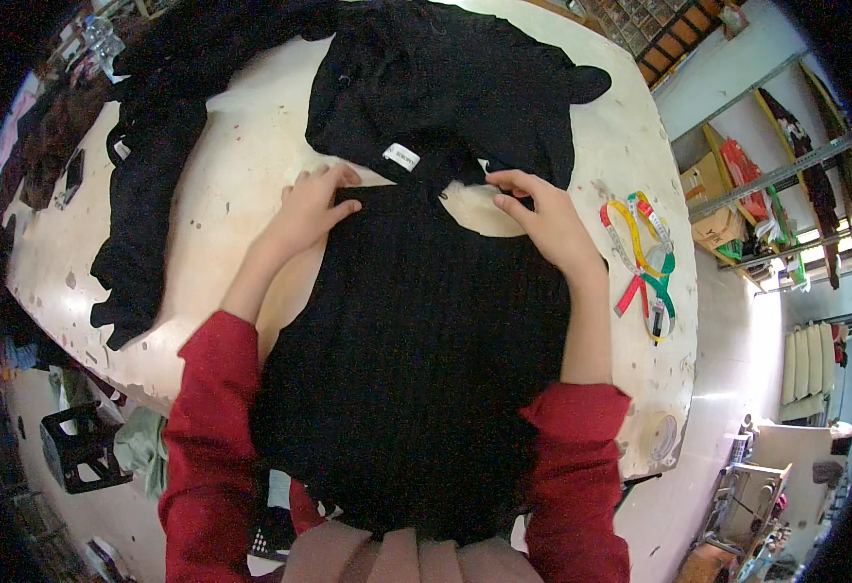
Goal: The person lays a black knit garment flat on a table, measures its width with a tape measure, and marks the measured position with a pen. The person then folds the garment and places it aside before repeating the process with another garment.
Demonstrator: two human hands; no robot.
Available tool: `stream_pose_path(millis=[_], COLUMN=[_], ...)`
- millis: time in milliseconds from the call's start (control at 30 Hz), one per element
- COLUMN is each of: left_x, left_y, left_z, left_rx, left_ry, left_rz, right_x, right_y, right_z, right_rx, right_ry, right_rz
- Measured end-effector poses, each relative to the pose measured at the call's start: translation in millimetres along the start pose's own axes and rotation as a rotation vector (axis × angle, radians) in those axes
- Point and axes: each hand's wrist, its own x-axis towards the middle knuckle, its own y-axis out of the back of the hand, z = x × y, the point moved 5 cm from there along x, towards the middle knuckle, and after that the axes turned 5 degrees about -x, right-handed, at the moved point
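Observation:
A black ribbed knit garment [416, 340] lies spread on the pale table, its lower end hanging over the near edge. Beyond it is another bunched black garment [445, 78] with a white label [401, 156]; where one piece ends and the other begins is hard to tell. My left hand [317, 206] rests at the upper left edge of the ribbed garment, thumb apart from the curved fingers. On the other side, my right hand [540, 216] hovers by the curved neck opening, with a gap between thumb and forefinger. Neither hand visibly grips the cloth.
A multicoloured measuring tape [644, 253] lies loosely looped on the table's right side, and a roll of clear tape [659, 435] sits near its front right corner. More black cloth [149, 194] stretches along the left. A dark plastic stool [81, 447] stands at lower left, shelving [776, 175] at right.

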Motion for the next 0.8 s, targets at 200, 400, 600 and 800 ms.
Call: stream_pose_path(millis=[200,400,600,800], left_x=[28.2,27.0,21.7,-5.5], left_y=[-16.4,-40.0,-40.9,-62.1], left_z=[55.6,42.6,43.9,111.9], left_rx=[0.207,-0.067,-0.071,0.256], left_ry=[-0.206,-0.090,-0.056,-0.440], left_rz=[-0.121,-0.098,-0.056,-0.134], right_x=[-16.5,-38.6,-42.5,-44.1], right_y=[-30.3,-36.7,-22.8,-9.1], right_z=[7.9,28.6,31.0,20.0], right_rx=[-0.027,-0.082,0.038,-0.038], right_ry=[0.174,0.233,0.276,0.280], right_rz=[0.004,0.220,0.219,0.261])
